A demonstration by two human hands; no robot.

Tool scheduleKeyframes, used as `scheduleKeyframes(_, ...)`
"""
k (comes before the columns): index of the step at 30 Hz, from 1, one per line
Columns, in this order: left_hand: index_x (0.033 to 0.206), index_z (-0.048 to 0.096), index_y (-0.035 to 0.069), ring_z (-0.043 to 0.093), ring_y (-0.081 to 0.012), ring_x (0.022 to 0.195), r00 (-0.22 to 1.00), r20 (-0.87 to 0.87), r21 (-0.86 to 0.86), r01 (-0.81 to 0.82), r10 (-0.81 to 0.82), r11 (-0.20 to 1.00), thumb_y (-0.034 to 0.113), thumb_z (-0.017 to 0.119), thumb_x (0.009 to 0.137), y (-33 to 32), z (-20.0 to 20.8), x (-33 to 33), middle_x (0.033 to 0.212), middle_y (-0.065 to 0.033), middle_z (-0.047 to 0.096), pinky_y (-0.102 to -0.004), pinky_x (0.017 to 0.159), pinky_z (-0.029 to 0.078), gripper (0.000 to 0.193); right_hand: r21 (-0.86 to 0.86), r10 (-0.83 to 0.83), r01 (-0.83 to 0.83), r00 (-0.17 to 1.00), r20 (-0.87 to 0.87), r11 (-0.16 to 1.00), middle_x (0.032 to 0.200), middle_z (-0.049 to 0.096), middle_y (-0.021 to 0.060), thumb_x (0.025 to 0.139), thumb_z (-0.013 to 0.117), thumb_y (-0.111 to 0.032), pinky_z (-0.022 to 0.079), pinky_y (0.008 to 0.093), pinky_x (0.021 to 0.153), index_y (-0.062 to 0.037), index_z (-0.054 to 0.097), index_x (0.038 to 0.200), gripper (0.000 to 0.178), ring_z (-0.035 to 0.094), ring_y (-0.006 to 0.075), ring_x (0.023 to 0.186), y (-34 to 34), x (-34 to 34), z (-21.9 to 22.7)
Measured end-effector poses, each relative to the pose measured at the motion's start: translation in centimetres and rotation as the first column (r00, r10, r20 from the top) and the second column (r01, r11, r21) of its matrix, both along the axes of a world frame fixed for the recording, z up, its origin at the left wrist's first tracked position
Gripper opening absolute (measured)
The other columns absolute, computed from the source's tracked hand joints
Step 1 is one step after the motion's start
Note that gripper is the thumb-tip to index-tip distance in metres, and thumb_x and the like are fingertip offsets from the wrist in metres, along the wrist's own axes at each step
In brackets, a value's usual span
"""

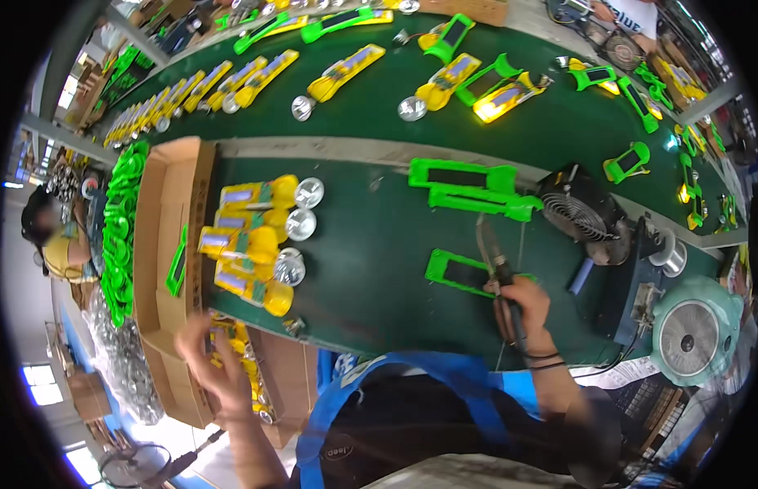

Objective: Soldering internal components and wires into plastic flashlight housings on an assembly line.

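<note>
Green bench [379,269]: we note fan [573,213], carton [157,216] containing green frame [177,265]; left hand [214,365] with fingers spread, right hand [525,308] gripping corded tool [501,273].

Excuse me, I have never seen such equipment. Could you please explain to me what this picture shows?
There is no robot here: two bare hands do the work. The single picture comes from a wide fisheye camera on the person's head, looking down, so straight edges appear bent.

On the green worktable lie yellow lamp bodies with round silver reflectors on the left, and green plastic frames farther right, beside a black fan.

The right hand holds a pointed hand tool, perhaps a soldering iron. The left hand, a little blurred, appears empty, its fingers spread near a cardboard box.
</note>
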State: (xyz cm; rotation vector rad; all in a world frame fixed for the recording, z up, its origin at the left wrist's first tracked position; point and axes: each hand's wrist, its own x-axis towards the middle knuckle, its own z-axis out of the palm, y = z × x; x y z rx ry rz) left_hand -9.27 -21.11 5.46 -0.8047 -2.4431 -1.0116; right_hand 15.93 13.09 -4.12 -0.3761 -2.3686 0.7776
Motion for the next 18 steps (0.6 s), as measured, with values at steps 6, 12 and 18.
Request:
scheduleKeyframes(6, 0.123, 0.053, 0.008, 0.057, -0.0377, 0.109, 0.652, -0.083, -0.295, 0.706, -0.754, 0.644, 0.021, 0.07, 0.083, 38.0, -0.7, -11.2, 0.115, -0.0155, 0.063, -0.0432, 0.092, 0.045, 0.045, -0.03, 0.004, -0.007, 0.997, -0.079, 1.0, 0.085, 0.066, 0.0101, 0.071, 0.072, 0.001, 0.051, 0.0377, 0.06, -0.0085, 0.061, 0.093, 0.027, 0.066, 0.0296, 0.07, 1.4, 0.7, 2.3)
scheduleKeyframes(12, 0.135, 0.048, 0.016, 0.055, -0.0347, 0.118, 0.554, 0.417, -0.31, 0.832, -0.721, 0.46, 0.024, 0.073, 0.074, 49.2, -10.0, -16.3, 0.128, -0.0116, 0.059, -0.0422, 0.099, 0.044, 0.066, -0.063, 0.089, -0.096, 0.991, -0.098, 0.993, 0.085, 0.058, 0.0057, 0.073, 0.071, -0.006, 0.052, 0.035, 0.058, -0.0126, 0.059, 0.102, 0.032, 0.061, 0.024, 0.068, 1.8, -0.2, 1.3)
scheduleKeyframes(18, 0.12, 0.051, 0.013, 0.054, -0.031, 0.107, 0.468, 0.398, -0.207, 0.884, -0.789, 0.419, 0.017, 0.069, 0.08, 43.2, -3.4, -15.3, 0.114, -0.0096, 0.058, -0.0385, 0.094, 0.043, 0.044, 0.018, -0.04, 0.043, 0.988, -0.146, 0.999, 0.085, 0.059, 0.0049, 0.075, 0.069, -0.004, 0.05, 0.0356, 0.057, -0.0127, 0.056, 0.104, 0.034, 0.061, 0.0243, 0.068, -0.8, 0.1, 1.6)
